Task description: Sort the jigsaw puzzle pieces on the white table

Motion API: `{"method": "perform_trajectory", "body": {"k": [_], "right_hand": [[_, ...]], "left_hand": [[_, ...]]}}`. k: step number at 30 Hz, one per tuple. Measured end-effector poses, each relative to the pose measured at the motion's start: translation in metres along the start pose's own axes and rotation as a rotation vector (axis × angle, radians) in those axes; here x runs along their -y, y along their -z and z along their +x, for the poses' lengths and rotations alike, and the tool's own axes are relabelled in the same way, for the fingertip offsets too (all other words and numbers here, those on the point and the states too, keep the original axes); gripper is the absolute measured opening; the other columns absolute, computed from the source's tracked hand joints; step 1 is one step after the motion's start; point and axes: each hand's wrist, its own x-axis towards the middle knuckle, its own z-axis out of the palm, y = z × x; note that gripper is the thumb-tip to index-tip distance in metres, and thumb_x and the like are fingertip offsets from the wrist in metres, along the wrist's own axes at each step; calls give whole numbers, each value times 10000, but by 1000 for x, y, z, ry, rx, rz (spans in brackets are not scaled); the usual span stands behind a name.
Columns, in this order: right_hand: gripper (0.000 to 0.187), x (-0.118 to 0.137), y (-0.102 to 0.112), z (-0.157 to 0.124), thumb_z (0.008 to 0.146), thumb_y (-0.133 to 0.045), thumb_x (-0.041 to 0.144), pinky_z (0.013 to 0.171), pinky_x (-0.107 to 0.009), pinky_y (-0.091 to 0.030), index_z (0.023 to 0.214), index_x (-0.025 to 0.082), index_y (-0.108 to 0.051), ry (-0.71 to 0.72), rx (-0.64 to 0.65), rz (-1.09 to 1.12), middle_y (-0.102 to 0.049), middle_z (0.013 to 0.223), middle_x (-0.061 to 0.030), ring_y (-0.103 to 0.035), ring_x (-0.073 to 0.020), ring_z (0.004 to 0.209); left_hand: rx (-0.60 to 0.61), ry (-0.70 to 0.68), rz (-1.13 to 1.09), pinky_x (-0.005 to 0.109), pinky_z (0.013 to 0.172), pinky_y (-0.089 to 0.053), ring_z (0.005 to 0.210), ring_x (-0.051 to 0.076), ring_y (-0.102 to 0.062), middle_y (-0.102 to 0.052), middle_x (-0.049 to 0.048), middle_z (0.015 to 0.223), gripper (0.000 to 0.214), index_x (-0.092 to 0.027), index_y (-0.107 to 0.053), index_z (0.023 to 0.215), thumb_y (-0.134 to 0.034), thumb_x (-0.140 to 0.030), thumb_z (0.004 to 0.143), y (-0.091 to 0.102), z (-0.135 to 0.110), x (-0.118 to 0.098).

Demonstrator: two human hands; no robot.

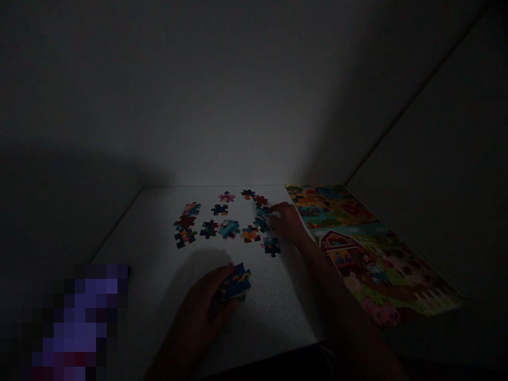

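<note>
The scene is very dark. My left hand (208,307) rests on the white table (159,275) with its fingers closed around a small stack of blue puzzle pieces (236,283). My right hand (286,221) reaches forward to the loose puzzle pieces (228,225) scattered across the table's far half. Its fingertips touch a piece at the right end of that scatter, fingers curled; what they hold is too dim to make out. A single blue piece (272,246) lies just below that hand.
A colourful farm picture sheet with a red barn (357,248) lies along the table's right side. A plain wall rises behind the table. A blurred purple patch (79,323) covers the lower left corner.
</note>
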Motion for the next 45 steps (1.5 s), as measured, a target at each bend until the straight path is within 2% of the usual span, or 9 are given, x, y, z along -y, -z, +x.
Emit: {"method": "perform_trajectory", "body": {"k": [6,13,16,19,25,30,33,40,45], "right_hand": [[612,70,-37,-14,889,-601,548,1043,-514,-366,1383,194,-532,209,112,29,-506,1423,-168,-432,-345,1307],[315,88,-41,-22,974,-529,382,968,-444,-428,1220,215,-634,443,194,-43,-643,1253,-105,-573,-275,1149],[311,84,-39,-21,925,-618,363,966,-396,-438,1193,205,-637,457,189,70,-658,1196,-102,-585,-249,1127],[441,69,-35,-14,807,-750,330,933,-379,-460,1200,179,-619,332,174,225,-652,1161,-111,-593,-244,1089],[342,32,-24,3,842,-630,171,928,-376,-453,1183,178,-613,61,7,306,-655,1107,-94,-598,-226,1046],[479,37,-22,-7,785,-748,416,1014,-465,-382,1206,219,-633,265,169,200,-606,1245,-113,-516,-306,1206],[483,43,-24,-12,816,-721,386,1017,-494,-367,1260,236,-604,319,235,189,-607,1260,-110,-528,-304,1203],[368,32,-33,6,854,-676,302,1009,-406,-422,1203,196,-625,134,-14,282,-608,1251,-117,-537,-256,1200],[384,20,-15,0,893,-632,385,1116,-495,-326,1246,233,-630,139,-42,169,-434,1491,-125,-327,-300,1423]], "left_hand": [[-16,27,1,467,1011,-513,1199,263,-611,-623,41,1338,436,-331,-570,1305,-591,-374,872,-1,0,-3],[-8,18,37,470,1004,-518,1196,268,-614,-622,39,1342,444,-346,-560,1323,-593,-387,882,-1,-1,1],[-9,8,43,461,997,-526,1190,272,-618,-627,49,1333,447,-335,-567,1321,-597,-383,878,-1,-1,1],[-11,15,43,447,1003,-525,1196,263,-614,-625,39,1335,446,-342,-559,1327,-592,-363,884,1,0,-4],[-25,25,23,473,1027,-500,1223,264,-592,-608,41,1355,446,-334,-559,1319,-590,-335,874,-1,-2,-8],[-23,31,4,477,1045,-483,1235,259,-580,-602,43,1359,443,-330,-561,1316,-582,-323,874,-5,-3,-4],[-7,40,-17,455,1053,-479,1243,254,-576,-596,44,1368,465,-328,-557,1325,-597,-306,862,-3,-2,-6],[33,49,-35,449,1026,-500,1212,258,-603,-608,40,1355,472,-338,-559,1316,-626,-347,849,1,0,-5],[39,32,-39,462,1040,-487,1227,263,-590,-600,39,1364,482,-342,-555,1322,-636,-364,848,-5,-1,5]]}}
